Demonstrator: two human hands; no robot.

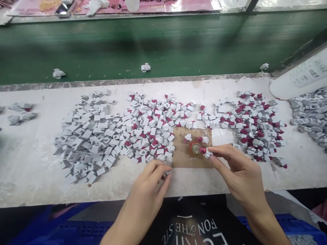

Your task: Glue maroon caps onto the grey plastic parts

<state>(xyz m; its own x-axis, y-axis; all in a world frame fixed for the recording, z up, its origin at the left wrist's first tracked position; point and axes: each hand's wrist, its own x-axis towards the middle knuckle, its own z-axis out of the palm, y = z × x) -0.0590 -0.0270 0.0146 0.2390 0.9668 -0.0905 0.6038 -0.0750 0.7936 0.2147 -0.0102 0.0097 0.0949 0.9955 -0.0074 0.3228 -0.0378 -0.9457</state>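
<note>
My right hand [236, 170] pinches a small white plastic piece with a dark red end [207, 153] between thumb and fingertips. The red end points left and is at the rim of a small round cap [196, 147] that looks wet inside. Under the cap is a brown cardboard square [182, 158], with a couple of loose white and red pieces [203, 139] on it. Just left of the cardboard, my left hand [150, 183] is closed on a small grey plastic piece [167, 173], mostly hidden by the fingers.
To the left lies a wide heap of grey pieces [89, 136], merging into white and red ones [153, 122]. Another white and red heap [255, 126] spreads at right. Beyond it stand a white bottle [301, 76] and more grey pieces [311, 112]. A green strip [163, 44] runs behind.
</note>
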